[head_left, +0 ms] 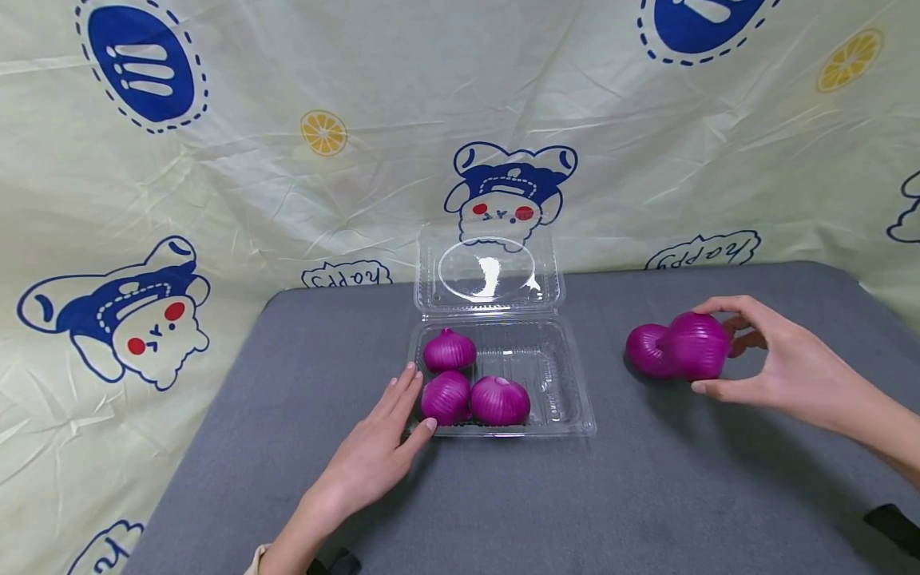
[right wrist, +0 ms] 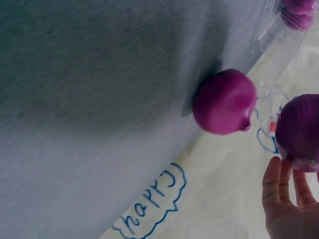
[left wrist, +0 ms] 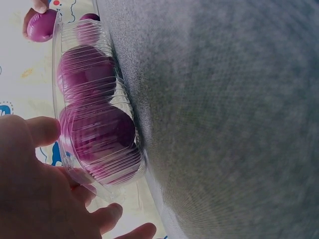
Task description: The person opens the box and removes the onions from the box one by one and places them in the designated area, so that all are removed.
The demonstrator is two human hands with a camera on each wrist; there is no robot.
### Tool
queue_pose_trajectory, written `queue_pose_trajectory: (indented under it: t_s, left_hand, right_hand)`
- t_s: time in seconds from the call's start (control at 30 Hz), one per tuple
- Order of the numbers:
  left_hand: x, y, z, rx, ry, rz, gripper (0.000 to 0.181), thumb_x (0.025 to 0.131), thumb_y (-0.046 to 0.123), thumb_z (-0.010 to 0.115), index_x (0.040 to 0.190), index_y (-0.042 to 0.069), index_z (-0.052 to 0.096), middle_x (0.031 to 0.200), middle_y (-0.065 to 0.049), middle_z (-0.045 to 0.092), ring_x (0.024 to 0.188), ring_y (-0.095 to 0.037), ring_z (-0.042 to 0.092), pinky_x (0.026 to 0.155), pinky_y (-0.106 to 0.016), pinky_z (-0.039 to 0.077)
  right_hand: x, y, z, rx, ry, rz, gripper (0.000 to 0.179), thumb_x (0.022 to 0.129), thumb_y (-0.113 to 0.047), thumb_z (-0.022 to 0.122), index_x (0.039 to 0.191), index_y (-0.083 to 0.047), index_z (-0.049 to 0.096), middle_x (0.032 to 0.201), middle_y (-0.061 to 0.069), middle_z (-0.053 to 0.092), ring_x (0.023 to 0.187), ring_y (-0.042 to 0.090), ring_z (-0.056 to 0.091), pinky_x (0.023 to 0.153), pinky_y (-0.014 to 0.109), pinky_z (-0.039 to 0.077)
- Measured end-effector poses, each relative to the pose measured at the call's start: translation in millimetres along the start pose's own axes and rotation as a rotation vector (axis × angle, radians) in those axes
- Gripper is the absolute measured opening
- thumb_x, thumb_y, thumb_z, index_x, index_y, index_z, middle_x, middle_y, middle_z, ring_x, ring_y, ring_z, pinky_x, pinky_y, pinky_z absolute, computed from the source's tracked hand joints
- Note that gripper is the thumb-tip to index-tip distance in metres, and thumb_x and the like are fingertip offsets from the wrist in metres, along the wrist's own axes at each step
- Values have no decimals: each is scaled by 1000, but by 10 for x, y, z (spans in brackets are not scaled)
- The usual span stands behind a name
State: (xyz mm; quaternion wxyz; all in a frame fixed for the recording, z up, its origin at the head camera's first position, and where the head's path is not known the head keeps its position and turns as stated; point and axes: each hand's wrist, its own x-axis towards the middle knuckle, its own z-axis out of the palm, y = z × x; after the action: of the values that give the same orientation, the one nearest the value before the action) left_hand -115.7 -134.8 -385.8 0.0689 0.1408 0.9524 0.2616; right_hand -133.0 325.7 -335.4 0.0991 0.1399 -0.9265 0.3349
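Note:
My right hand (head_left: 791,367) grips a purple onion (head_left: 695,346) between thumb and fingers, raised above the table. Another onion (head_left: 647,350) rests on the table just left of it, partly overlapped by the held one in the head view; the right wrist view shows this resting onion (right wrist: 225,102) apart from the held onion (right wrist: 299,130). A clear plastic clamshell box (head_left: 553,383) lies with its lid raised at the back. Three onions (head_left: 500,401) sit in its left and front part. My left hand (head_left: 374,447), fingers extended, touches the box's left front edge.
The grey table (head_left: 517,503) spreads around the box. Behind it hangs a pale printed sheet (head_left: 388,192) with cartoon figures and orange slices. The box's clear lid (head_left: 489,275) stands up near the table's back edge.

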Motion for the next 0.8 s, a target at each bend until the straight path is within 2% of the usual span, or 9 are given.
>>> queue_pose_trajectory:
  t_s: [0.17,0.27,0.57,0.8]
  left_hand:
    - [2,-1,-1,-2,0,-1,71,99,50,50,157,17,25,164,6,11,149,-24,12,108,-63,27]
    - [4,-2,-1,-4,0,-1,71,99,50,50,157,17,25,164,6,11,149,-24,12,108,-63,26]
    - [7,4,-2,1,-1,-6,71,99,50,50,157,16,25,164,5,11,149,-24,12,108,-63,27]
    - [7,4,0,0,-1,-14,72,99,49,51,157,17,25,164,6,12,149,-24,11,106,-66,27]
  right_hand:
    - [-19,144,-53,5,16,-25,91,63,-15,95,141,-26,48,126,-11,50,93,2,53,76,6,39]
    - [-20,218,-70,-6,28,-47,94,63,-12,95,143,-24,48,126,-11,47,94,2,49,79,2,36]
    - [-28,420,-59,-3,38,-38,89,63,-5,93,141,-14,52,119,-4,39,99,0,45,76,-1,37]
    - [-20,539,-70,-43,24,-22,84,62,-9,94,135,-9,54,119,3,45,93,-8,45,74,-1,37]
